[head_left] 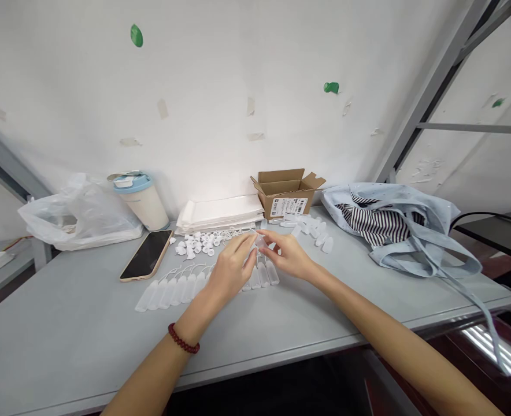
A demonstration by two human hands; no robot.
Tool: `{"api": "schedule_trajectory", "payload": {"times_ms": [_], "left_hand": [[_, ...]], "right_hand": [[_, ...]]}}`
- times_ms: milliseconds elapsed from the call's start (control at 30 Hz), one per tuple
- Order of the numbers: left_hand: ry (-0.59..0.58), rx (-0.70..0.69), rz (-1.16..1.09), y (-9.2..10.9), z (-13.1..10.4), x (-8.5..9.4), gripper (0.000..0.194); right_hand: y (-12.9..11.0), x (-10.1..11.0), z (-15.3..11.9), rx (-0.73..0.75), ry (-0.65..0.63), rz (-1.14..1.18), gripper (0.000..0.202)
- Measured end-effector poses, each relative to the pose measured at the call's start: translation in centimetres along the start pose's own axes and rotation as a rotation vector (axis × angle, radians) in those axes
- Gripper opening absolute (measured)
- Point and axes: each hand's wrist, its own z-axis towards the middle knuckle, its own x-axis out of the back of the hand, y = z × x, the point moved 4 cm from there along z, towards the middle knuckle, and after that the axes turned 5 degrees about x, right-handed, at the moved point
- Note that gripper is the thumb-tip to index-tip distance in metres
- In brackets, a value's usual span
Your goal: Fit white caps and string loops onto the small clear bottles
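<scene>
My left hand and my right hand meet above the middle of the table. Between their fingertips is a small translucent plastic bottle, partly covered by the fingers. My right hand pinches it; my left thumb and fingers close on its other side, and any smaller part there is hidden. Beneath and left of the hands lies a row of translucent bottles with white cords, which continues to more bottles under my fingers. Behind my left hand are loose white caps. Loose bottles lie beyond my right hand.
On the grey table a phone, a cup with blue lid and a plastic bag stand left. Behind are a white stack and an open cardboard box. A light-blue cloth bag lies right, its strap over the edge.
</scene>
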Motion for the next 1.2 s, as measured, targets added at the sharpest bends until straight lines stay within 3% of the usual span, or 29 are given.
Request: {"api": "schedule_trajectory", "payload": {"times_ms": [267, 533, 633, 833, 967, 1067, 1200], "left_hand": [[-0.063, -0.013, 0.033, 0.1, -0.3, -0.5, 0.035], [-0.011, 0.129, -0.051, -0.1, -0.2, -0.3, 0.036], [0.001, 0.095, -0.054, 0.1, -0.2, -0.2, 0.033], [0.013, 0.134, -0.104, 0.3, 0.1, 0.1, 0.030], [-0.003, 0.113, -0.122, 0.5, 0.3, 0.4, 0.037], [-0.023, 0.039, -0.125, 0.8, 0.4, 0.4, 0.042], [0.016, 0.082, -0.111, 0.6, 0.4, 0.6, 0.038]], "right_hand": [[0.1, 0.1, 0.1, -0.078, 0.037, 0.091, 0.040], [-0.1, 0.2, -0.1, -0.132, 0.060, 0.199, 0.031], [0.2, 0.0, -0.1, -0.168, 0.068, 0.277, 0.027], [0.0, 0.1, 0.2, -0.287, 0.026, 0.649, 0.031], [-0.5, 0.6, 0.3, -0.379, -0.035, 0.901, 0.032], [-0.6, 0.6, 0.3, -0.432, -0.080, 1.018, 0.031], [-0.6, 0.6, 0.3, -0.433, -0.138, 1.101, 0.030]]}}
